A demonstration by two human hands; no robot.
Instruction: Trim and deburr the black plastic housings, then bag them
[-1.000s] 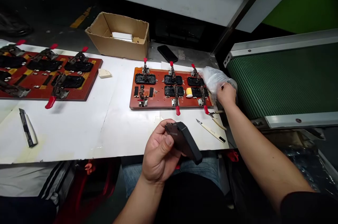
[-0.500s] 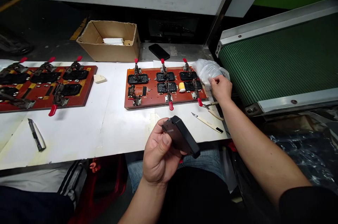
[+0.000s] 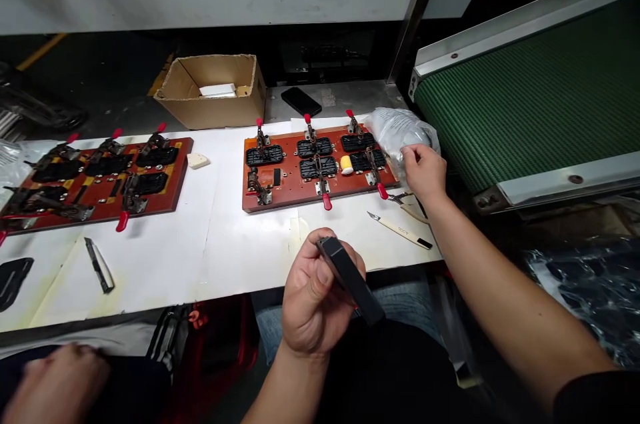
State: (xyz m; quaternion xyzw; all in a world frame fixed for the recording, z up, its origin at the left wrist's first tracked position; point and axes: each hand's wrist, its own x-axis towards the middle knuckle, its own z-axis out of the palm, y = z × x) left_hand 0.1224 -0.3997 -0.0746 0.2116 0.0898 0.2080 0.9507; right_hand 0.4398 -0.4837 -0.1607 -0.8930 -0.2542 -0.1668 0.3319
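My left hand [image 3: 311,311] is wrapped round a black rectangular plastic part [image 3: 354,283], held tilted in front of the table edge with its narrow side towards me. Farther right, my right hand [image 3: 426,174] has thumb and fingers pinched at the near edge of a clear plastic bag [image 3: 393,131]; its fingertips are partly hidden. Beside the bag lies a red-brown fixture board [image 3: 290,196] with red-handled toggle clamps and several black ribbed parts [image 3: 318,167]. A small yellow and white piece [image 3: 346,165] sits among them.
A craft knife [image 3: 400,231] and pliers [image 3: 410,207] lie near the right table edge. Left are a second clamp board [image 3: 167,201], a cutter [image 3: 100,265] and a co-worker's blurred hand [image 3: 60,381]. Behind stand a cardboard box [image 3: 220,107] and a phone [image 3: 301,101]. A green conveyor [image 3: 520,91] borders the right.
The view has shifted, showing more on the left. The part in my left hand has turned more edge-on. A co-worker's hand has appeared at lower left. My right hand stays at the bag.
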